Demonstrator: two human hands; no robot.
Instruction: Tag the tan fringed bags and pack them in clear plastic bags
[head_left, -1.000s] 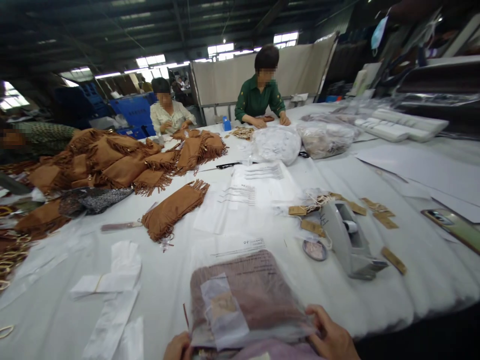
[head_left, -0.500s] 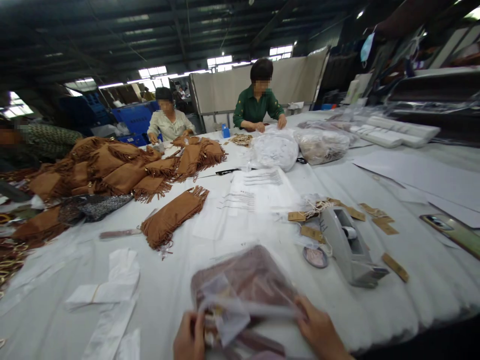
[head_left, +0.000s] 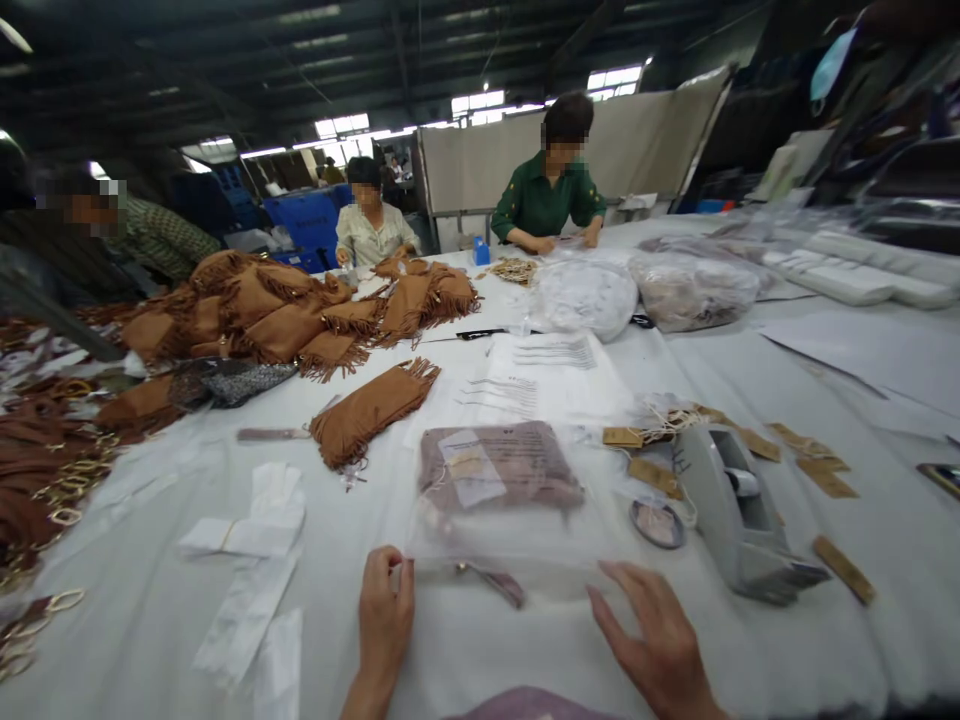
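Observation:
A mauve pouch (head_left: 525,460) lies flat inside a clear plastic bag (head_left: 517,545) with printed text, and a pale card (head_left: 472,468) rests over the pouch. The bag's near edge faces me, with a mauve strap (head_left: 499,582) sticking out below it. My left hand (head_left: 386,605) pinches the bag's near left corner between thumb and fingers. At the near right corner is my right hand (head_left: 652,635), its thumb and fingers apart, fingertips by the plastic.
Brown fringed pouches (head_left: 262,305) are heaped at the left, with a single one (head_left: 371,412) nearer. A grey tape dispenser (head_left: 739,510) and tan tags (head_left: 844,568) lie at the right. Printed plastic bags (head_left: 547,370) lie ahead. Several people work around the table.
The mauve pouch now lies flat in the plastic bag, farther from me, with the card on its left part. My right hand has opened. The view has turned left.

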